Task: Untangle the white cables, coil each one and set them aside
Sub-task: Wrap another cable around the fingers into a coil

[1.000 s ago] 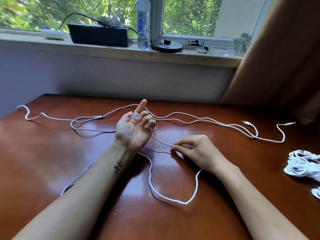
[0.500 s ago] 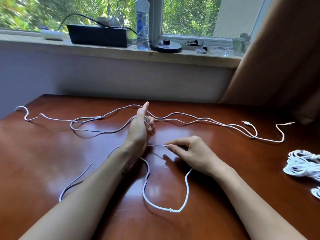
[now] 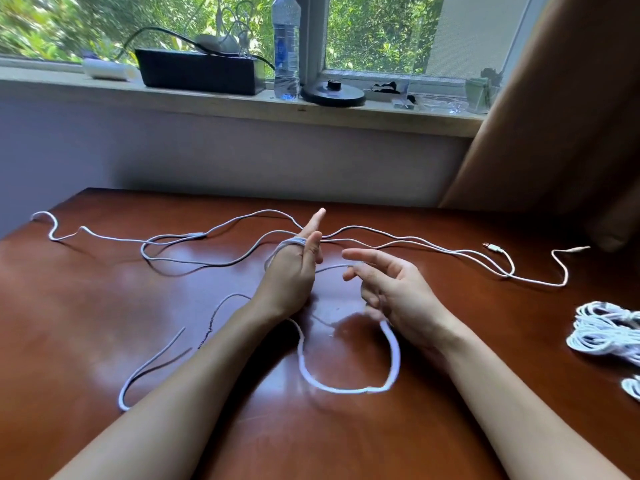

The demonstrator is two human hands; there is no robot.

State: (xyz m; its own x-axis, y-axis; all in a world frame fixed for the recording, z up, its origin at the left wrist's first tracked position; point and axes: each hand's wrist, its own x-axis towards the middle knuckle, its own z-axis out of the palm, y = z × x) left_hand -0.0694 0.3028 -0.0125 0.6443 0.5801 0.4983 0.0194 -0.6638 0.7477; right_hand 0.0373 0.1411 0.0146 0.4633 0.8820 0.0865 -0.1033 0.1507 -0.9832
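A long white cable (image 3: pixel 346 389) sprawls over the brown table (image 3: pixel 86 306). Several turns of it are wound round the fingers of my left hand (image 3: pixel 291 275), which stands upright mid-table with the index finger pointing up and the thumb against the turns. From there the cable runs right to my right hand (image 3: pixel 394 289), whose thumb and fingers are spread and relaxed; the strand lies loosely between them, passes behind the palm and drops into a loop near me. Its two plug ends (image 3: pixel 493 247) lie at the far right.
Coiled white cables (image 3: pixel 602 330) lie at the table's right edge, with another small coil (image 3: pixel 632 388) below them. Slack cable stretches to the far left corner. A windowsill behind holds a water bottle (image 3: pixel 286 46) and a black box (image 3: pixel 199 72). A brown curtain (image 3: pixel 571 116) hangs at the right.
My left hand turned from palm-up to edge-on, taking another turn of cable. My right hand loosened its pinch and spread its fingers. The near loop shifted toward me.
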